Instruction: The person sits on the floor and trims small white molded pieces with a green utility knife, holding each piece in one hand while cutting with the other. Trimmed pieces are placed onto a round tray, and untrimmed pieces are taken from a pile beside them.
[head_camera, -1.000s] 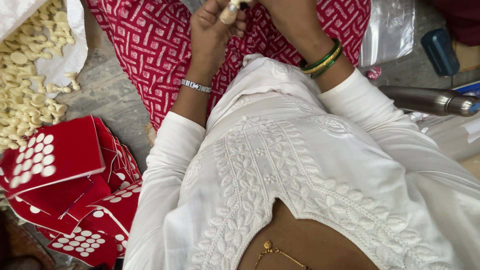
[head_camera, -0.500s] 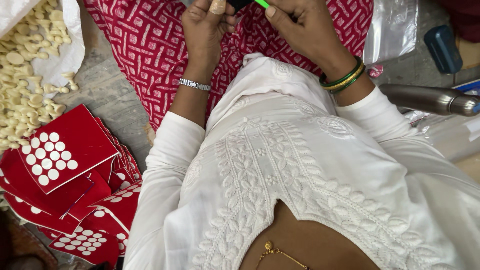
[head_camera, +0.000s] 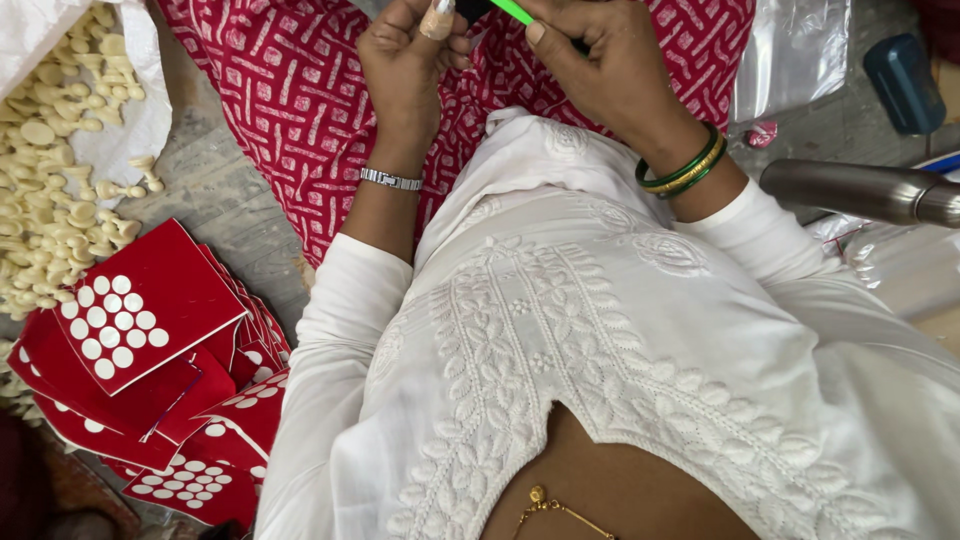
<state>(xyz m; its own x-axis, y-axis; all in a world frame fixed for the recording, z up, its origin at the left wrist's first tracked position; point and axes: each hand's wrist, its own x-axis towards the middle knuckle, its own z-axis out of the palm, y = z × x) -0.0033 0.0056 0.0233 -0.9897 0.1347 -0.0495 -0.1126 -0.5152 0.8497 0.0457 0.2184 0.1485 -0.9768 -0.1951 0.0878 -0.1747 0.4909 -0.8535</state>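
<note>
My left hand (head_camera: 405, 55) is raised at the top of the view, its fingers pinching a small cream-coloured piece (head_camera: 437, 18). My right hand (head_camera: 600, 60) sits beside it, closed around a thin bright green tool (head_camera: 512, 10) with a dark part next to it. Both hands hover over a red cloth with a white pattern (head_camera: 300, 90) on my lap. A silver bracelet rings my left wrist and green and gold bangles ring my right. The top edge of the view cuts off part of both held things.
A heap of cream-coloured small pieces (head_camera: 50, 150) lies on white cloth at the left. Red cards with white round dots (head_camera: 130, 330) are piled at lower left. A steel bottle (head_camera: 860, 190), clear plastic bag (head_camera: 795, 50) and blue container (head_camera: 905, 65) lie at the right.
Both hands have come lower into the view. My right hand has moved in close to my left, and the green tool has come into sight.
</note>
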